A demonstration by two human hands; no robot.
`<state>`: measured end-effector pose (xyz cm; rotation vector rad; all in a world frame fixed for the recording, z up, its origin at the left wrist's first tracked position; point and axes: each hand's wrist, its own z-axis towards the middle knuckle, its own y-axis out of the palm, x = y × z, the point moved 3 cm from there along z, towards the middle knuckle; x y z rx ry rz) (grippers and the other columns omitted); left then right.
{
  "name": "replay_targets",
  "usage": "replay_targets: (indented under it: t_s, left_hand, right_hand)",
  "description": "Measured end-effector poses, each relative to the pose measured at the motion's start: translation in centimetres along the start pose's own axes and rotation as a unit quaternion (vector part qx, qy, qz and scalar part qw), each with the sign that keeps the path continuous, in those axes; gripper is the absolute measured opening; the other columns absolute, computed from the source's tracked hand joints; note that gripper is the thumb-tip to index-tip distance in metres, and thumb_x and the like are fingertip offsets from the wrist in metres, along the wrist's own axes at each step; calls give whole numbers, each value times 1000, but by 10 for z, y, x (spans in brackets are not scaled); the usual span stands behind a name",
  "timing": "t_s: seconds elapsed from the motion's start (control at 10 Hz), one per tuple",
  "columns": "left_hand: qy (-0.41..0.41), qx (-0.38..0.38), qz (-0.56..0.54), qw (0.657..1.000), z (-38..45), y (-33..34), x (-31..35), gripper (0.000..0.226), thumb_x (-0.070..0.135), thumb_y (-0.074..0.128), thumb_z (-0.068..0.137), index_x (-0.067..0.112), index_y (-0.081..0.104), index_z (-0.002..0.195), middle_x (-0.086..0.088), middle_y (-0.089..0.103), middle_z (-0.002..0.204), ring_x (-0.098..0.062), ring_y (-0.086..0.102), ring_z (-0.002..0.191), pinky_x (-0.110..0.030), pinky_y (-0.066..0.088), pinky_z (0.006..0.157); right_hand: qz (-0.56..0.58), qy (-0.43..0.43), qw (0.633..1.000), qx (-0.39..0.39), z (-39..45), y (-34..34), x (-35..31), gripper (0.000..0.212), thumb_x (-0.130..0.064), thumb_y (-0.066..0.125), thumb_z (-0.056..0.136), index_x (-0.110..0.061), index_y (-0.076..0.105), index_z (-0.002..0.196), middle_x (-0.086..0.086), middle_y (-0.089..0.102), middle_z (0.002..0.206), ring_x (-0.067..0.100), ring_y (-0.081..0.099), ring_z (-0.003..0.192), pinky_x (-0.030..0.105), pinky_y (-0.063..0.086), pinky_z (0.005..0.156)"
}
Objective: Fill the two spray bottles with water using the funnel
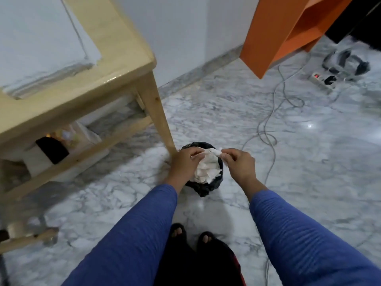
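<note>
Holding the crumpled white tissue [207, 167] over the black-lined bin [214, 185] by the wooden table's leg [158, 112], we have our left hand [184, 163] curled round its bulk and our right hand [240, 162] pinching its upper corner. We should lower it inside the rim, then release both together so nothing catches. No spray bottles or funnel show here

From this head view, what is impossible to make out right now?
- Spray bottles and funnel: none in view.
- Bin contents: hidden by the crumpled paper that the left hand and right hand hold over it.
- Items on the table's lower shelf: blurred, shadowed.
- Tabletop: cut off by the left edge.
</note>
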<state>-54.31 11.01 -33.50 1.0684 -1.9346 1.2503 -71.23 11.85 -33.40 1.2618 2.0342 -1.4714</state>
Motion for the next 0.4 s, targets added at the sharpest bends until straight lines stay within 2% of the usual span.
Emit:
replay_targets:
  t_s: [0.1, 0.2, 0.3, 0.4]
  left_hand:
    - [-24, -66, 68, 995, 22, 22, -39, 41, 25, 60, 91, 15, 54, 130, -3, 58, 129, -13, 53, 117, -8, 33, 84]
    - [-55, -84, 116, 988, 28, 30, -66, 48, 30, 60, 91, 15, 48, 135, -4, 50, 138, -18, 48, 125, -21, 35, 96]
    - [-66, -90, 139, 984, 21, 26, -72, 48, 29, 58, 91, 13, 47, 135, -7, 49, 139, -21, 48, 125, -24, 38, 97]
    - [-76, -109, 151, 980, 3, 10, -57, 47, 30, 56, 92, 12, 47, 135, -8, 49, 139, -21, 47, 126, -24, 37, 97]
  right_hand:
    - [-51, 9, 997, -59, 20, 27, 28, 35, -23, 60, 90, -13, 61, 124, 6, 65, 122, 18, 58, 113, 13, 34, 87]
    - [-78, 27, 990, -112, 27, 44, 46, 43, -26, 61, 91, -14, 54, 131, 8, 60, 130, 19, 55, 120, 23, 36, 99]
    - [-105, 29, 985, -132, 19, 46, 47, 46, -28, 60, 91, -14, 52, 134, 8, 58, 132, 21, 54, 122, 26, 38, 101]
    - [-125, 34, 982, -138, 3, 36, 32, 45, -29, 58, 92, -15, 51, 134, 6, 57, 132, 21, 53, 120, 17, 34, 82]
